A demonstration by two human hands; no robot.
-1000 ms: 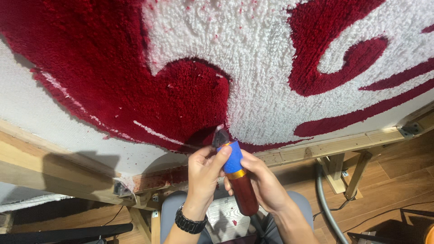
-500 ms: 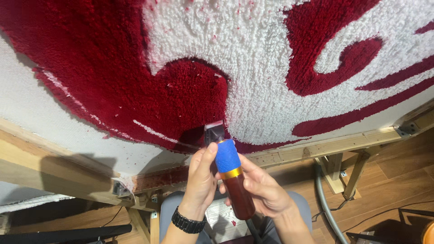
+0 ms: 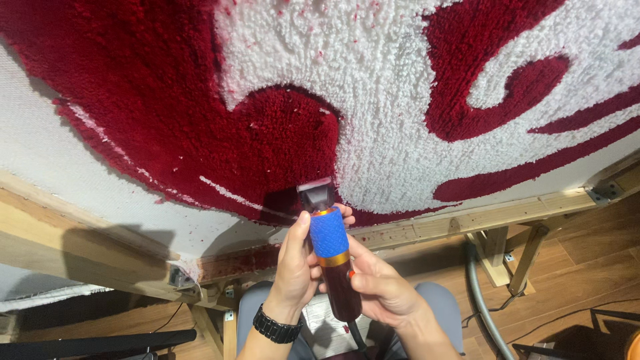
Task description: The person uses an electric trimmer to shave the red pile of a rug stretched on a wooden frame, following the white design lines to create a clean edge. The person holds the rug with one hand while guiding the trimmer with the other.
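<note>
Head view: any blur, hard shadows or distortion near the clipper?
Head view: clipper and both hands sharp, left hand, right hand; dark shadow on the rug just left of the blade and a broad one under the wooden frame; frame edges bow, wide-lens distortion; no glare.

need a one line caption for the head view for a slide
Both hands, left hand and right hand, hold a blue-gripped corded clipper against the red and white tufted rug on its wooden frame.

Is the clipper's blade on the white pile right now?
No, the clipper, held in both hands, has its blade at the lower edge of the red pile.
</note>
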